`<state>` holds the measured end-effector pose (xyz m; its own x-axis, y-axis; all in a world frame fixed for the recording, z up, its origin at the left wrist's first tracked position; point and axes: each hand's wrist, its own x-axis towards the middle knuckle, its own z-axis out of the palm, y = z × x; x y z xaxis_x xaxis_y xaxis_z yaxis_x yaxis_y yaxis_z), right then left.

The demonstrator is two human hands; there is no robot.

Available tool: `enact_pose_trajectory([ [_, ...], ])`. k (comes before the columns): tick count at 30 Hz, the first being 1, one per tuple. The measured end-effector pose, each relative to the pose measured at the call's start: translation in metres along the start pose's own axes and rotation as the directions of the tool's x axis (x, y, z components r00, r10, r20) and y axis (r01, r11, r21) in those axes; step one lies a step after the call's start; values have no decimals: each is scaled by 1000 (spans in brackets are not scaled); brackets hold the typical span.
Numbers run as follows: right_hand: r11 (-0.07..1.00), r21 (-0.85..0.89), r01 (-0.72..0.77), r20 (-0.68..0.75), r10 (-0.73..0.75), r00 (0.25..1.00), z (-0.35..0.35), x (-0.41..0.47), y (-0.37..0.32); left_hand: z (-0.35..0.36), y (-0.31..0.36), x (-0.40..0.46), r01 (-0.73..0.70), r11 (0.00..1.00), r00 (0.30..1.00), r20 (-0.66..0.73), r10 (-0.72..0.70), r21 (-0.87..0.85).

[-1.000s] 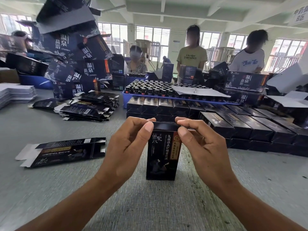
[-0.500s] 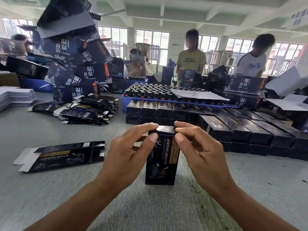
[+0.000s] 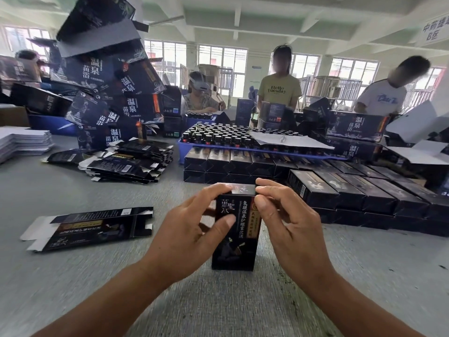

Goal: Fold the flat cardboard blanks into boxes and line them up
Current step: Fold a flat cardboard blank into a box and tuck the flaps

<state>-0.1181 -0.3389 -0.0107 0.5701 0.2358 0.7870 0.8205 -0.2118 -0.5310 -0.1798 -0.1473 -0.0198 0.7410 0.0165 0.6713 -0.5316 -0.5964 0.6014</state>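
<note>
A big bright room with many windows holds a long grey table (image 3: 73,283) with a rough top. On it, right in front of the person, stands a tall dark cardboard box with gold writing (image 3: 234,242). It stands upright on its small end, and its top flap looks almost shut.

This box is probably very light and hollow, so it could tip or get squashed easily. The card looks stiff at the folds but thin on the flat sides. The corners and edges near the top look like the best places to hold it, not the middle of a side.

The left hand (image 3: 192,229) is curled round the top left of the box, thumb on the front. The right hand (image 3: 289,224) pinches the top right corner.

A flat dark cardboard blank with white flaps (image 3: 92,227) lies well to the left. Behind, rows of finished dark boxes (image 3: 340,188) lie side by side.
</note>
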Motion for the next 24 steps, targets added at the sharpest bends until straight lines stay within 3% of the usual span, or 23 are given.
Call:
enact_pose_trajectory([
  [2,998,-27,-61,69,63,996,2,-4,3,0,-2,-1,80,994,995,67,-76,-73],
  [5,975,-158,-157,228,191,955,8,-15,8,1,-4,1,127,991,992,33,-125,-47],
  [9,921,-389,22,340,122,932,18,-23,6,-1,-13,4,261,962,961,-71,-266,-75],
  [13,867,-478,141,465,114,878,25,-31,0,0,-22,9,474,834,850,-100,-517,-283],
  [17,844,-528,95,414,158,896,24,-29,1,8,-25,6,528,773,824,-10,-567,-351],
  [19,817,-575,46,348,193,917,19,-21,6,10,-28,2,515,824,850,16,-527,-238],
  [21,777,-630,2,283,228,932,11,-8,15,14,-31,-2,441,897,893,78,-442,28],
  [24,709,-701,-81,186,291,938,0,18,33,19,-33,-2,335,907,913,149,-379,255],
])
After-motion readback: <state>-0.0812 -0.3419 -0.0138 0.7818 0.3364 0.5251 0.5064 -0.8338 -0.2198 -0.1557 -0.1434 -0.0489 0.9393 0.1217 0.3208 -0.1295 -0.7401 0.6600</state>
